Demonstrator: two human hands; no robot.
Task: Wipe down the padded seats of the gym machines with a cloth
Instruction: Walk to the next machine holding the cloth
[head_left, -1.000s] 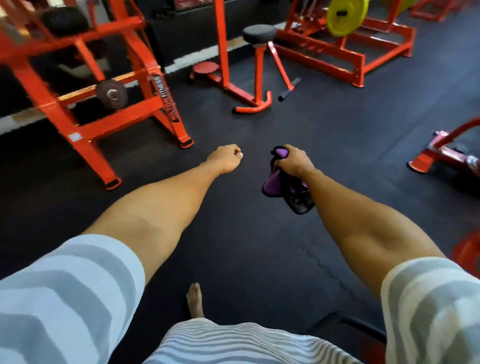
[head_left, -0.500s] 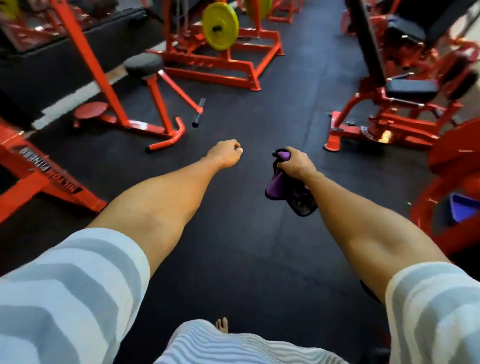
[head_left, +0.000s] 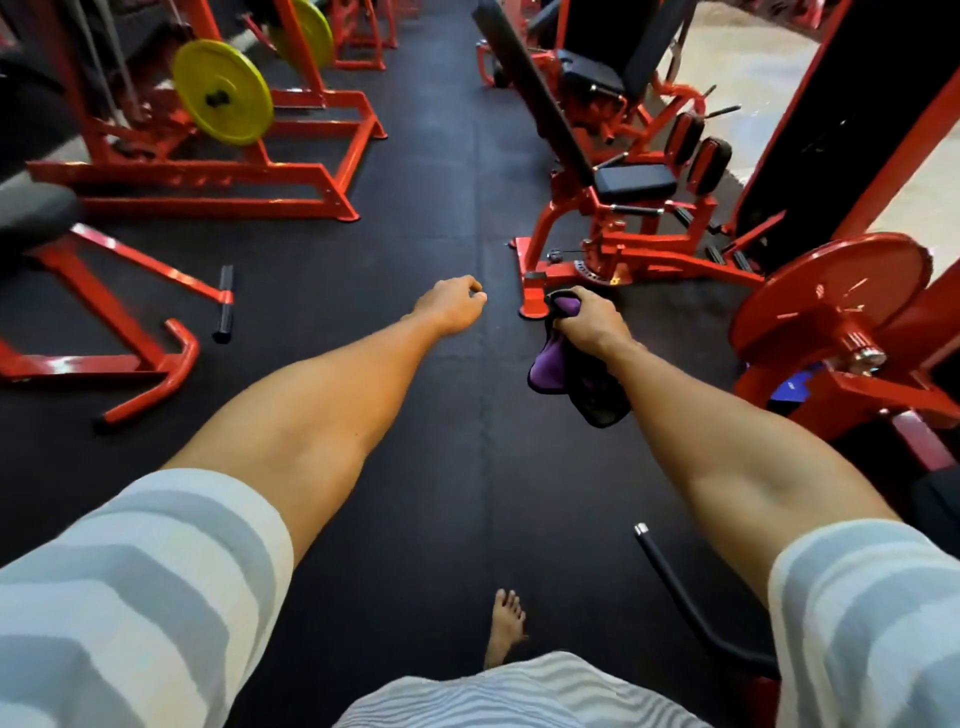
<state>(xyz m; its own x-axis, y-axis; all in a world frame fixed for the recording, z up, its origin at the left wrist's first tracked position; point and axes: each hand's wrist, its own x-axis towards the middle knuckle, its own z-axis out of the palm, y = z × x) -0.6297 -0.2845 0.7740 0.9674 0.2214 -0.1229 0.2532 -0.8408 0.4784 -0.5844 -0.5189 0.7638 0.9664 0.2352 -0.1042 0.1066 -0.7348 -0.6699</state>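
Note:
My right hand (head_left: 589, 322) grips a purple and black cloth (head_left: 566, 371) that hangs below the fist, above the black floor. My left hand (head_left: 454, 304) is held out beside it, fingers curled into a fist, holding nothing. Ahead on the right stands a red machine with a black padded seat (head_left: 634, 179) and a long black backrest (head_left: 530, 88). A second black seat (head_left: 589, 73) sits further back. At the left edge a round dark padded seat (head_left: 31, 208) sits on a red stand. Both hands are well short of every seat.
Red machine frames line both sides of a black rubber floor aisle (head_left: 457, 156). Yellow weight plates (head_left: 223, 93) hang on the left machine. A red plate (head_left: 831, 291) is close on the right. A black handle bar (head_left: 680, 592) sticks out near my right arm. My bare foot (head_left: 506, 623) is below.
The view has swung right along the aisle: the left machines slid out left and the seated machine on the right came closer. Both hands kept their pose, the cloth still gripped.

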